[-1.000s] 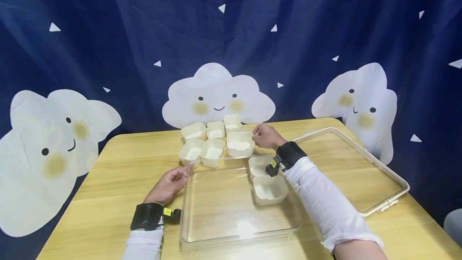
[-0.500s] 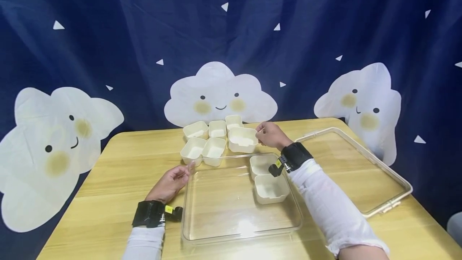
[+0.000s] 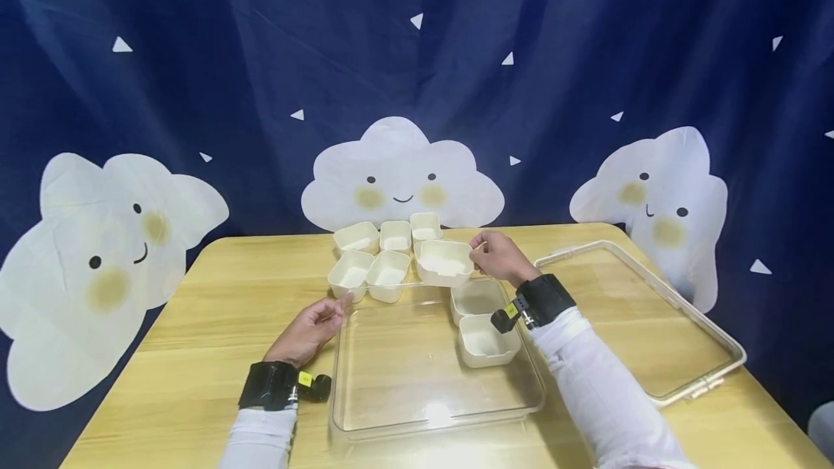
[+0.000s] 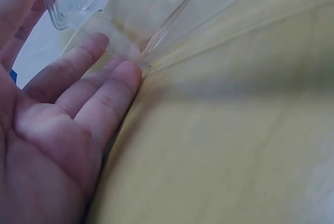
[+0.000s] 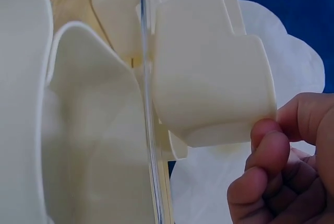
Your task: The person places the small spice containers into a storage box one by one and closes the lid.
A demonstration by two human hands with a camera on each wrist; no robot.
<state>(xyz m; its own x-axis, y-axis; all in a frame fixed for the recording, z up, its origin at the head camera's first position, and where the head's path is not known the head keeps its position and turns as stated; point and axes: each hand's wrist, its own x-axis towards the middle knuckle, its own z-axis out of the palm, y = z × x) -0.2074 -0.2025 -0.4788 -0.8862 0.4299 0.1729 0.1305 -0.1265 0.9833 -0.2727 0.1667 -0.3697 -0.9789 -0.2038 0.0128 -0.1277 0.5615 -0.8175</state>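
My right hand (image 3: 500,255) pinches the right wall of a cream storage bin (image 3: 444,263) between thumb and fingertips. The right wrist view shows that bin (image 5: 214,72) raised and tilted, just beyond a transparent rim. A large clear plastic box (image 3: 391,422) stands in front of me. Two more cream bins, a nearer one (image 3: 489,344) and a farther one (image 3: 478,295), sit in its right side. My left hand (image 3: 308,331) holds the box's far left corner at the rim; in the left wrist view its lower fingers (image 4: 99,104) lie along the outer wall.
Behind the box, several cream bins (image 3: 352,271) are grouped at the table's back edge. To the right lies a clear lid with a pale frame (image 3: 677,295). A dark blue curtain (image 3: 417,78) with cloud faces hangs behind the wooden table (image 3: 169,353).
My right hand has lifted the cream bin from the group at the back and carried it slightly right and nearer the box. The left hand stays at the box corner.
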